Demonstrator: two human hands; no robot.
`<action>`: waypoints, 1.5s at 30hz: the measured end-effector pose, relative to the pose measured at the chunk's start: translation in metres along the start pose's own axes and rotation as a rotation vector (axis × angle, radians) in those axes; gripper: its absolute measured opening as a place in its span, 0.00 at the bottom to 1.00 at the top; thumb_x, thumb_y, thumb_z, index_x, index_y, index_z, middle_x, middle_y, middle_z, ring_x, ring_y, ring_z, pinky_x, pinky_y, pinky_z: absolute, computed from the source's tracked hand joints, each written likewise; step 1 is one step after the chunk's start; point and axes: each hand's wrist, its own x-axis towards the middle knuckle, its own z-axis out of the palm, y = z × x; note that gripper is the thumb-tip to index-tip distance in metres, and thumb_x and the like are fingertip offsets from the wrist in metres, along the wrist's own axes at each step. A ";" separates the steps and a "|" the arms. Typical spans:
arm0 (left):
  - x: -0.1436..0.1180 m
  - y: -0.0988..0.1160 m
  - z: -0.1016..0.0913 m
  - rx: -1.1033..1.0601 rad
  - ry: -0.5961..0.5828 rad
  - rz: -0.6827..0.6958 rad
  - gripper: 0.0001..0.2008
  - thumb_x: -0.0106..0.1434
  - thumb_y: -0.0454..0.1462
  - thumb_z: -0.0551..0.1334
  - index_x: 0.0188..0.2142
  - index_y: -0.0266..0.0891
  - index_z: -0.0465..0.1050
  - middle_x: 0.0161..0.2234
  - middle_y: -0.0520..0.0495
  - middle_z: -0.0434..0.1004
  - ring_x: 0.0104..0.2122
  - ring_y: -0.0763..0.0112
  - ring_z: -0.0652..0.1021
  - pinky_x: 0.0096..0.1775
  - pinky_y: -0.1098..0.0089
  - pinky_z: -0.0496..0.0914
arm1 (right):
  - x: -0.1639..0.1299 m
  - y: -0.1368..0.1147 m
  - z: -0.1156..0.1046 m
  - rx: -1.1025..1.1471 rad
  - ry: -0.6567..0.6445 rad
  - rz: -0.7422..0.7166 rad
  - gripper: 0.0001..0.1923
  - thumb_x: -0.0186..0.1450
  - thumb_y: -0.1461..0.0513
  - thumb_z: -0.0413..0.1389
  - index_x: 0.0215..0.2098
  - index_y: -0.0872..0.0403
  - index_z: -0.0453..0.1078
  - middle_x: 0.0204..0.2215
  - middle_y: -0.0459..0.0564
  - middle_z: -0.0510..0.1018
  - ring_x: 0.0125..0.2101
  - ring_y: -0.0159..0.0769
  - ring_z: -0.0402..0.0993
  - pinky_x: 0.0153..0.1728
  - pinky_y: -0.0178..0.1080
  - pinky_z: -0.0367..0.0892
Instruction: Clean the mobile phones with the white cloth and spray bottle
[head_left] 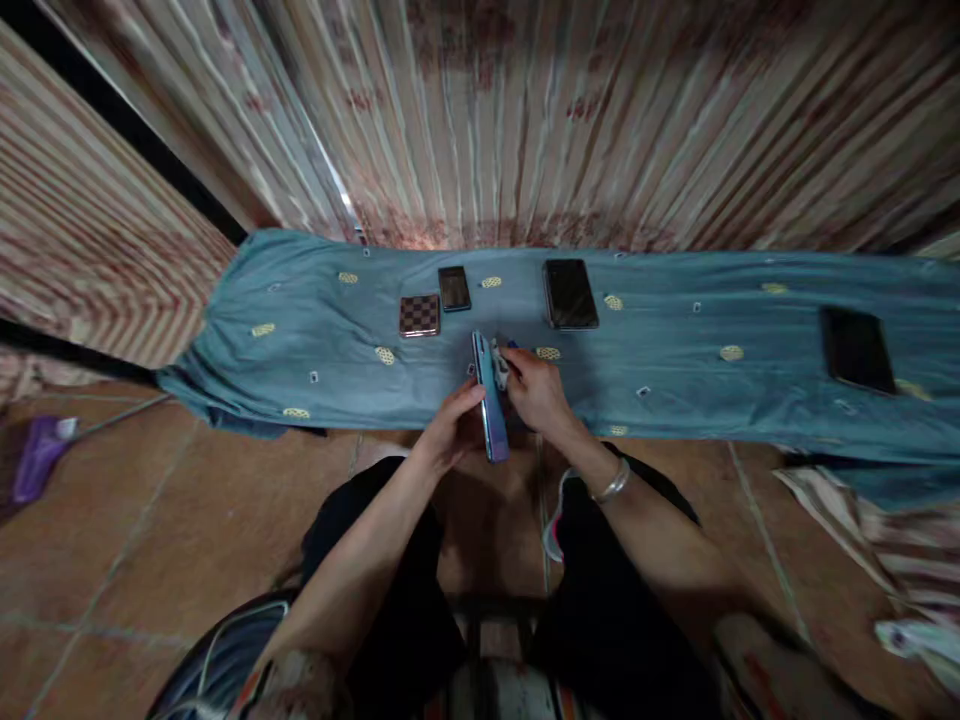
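Observation:
My left hand (454, 425) grips a blue smartphone (491, 405), held on edge just above the near side of the cloth-covered bench. Against the phone's right face, near its top, my right hand (534, 388) is closed on a crumpled whitish cloth (499, 366). A small dark blue bit shows by the right fingertips, too small to name. Beyond the hands lie a checkered wallet-like item (419, 316) and a dark phone-like device (454, 288). To their right is a black tablet (571, 294).
A blue-green cloth (345, 340) with pineapple prints covers the long bench. Another dark tablet (857, 347) lies far right. Striped curtains (480, 150) hang behind. A purple broom head (41, 460) is on the tiled floor at left, a coil of dark hose or cable (217, 660) below it.

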 end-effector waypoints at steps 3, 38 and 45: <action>0.001 0.001 0.002 -0.014 0.005 0.011 0.23 0.44 0.44 0.76 0.39 0.36 0.79 0.31 0.50 0.82 0.30 0.70 0.79 0.39 0.69 0.74 | -0.002 0.001 0.002 0.007 0.005 -0.038 0.22 0.61 0.73 0.49 0.48 0.55 0.75 0.46 0.55 0.82 0.49 0.44 0.77 0.53 0.43 0.70; 0.009 0.014 0.001 -0.151 0.156 0.039 0.07 0.62 0.38 0.66 0.32 0.36 0.78 0.28 0.50 0.81 0.29 0.71 0.80 0.38 0.71 0.73 | -0.019 -0.019 -0.001 0.062 0.020 -0.309 0.21 0.70 0.67 0.46 0.55 0.50 0.75 0.51 0.53 0.81 0.51 0.40 0.78 0.56 0.46 0.72; 0.010 0.018 0.001 -0.161 0.182 0.056 0.11 0.62 0.40 0.67 0.25 0.36 0.74 0.21 0.53 0.75 0.21 0.76 0.74 0.31 0.73 0.69 | -0.024 -0.022 -0.002 0.091 0.009 -0.361 0.21 0.71 0.67 0.45 0.55 0.51 0.75 0.51 0.53 0.81 0.51 0.40 0.77 0.55 0.46 0.72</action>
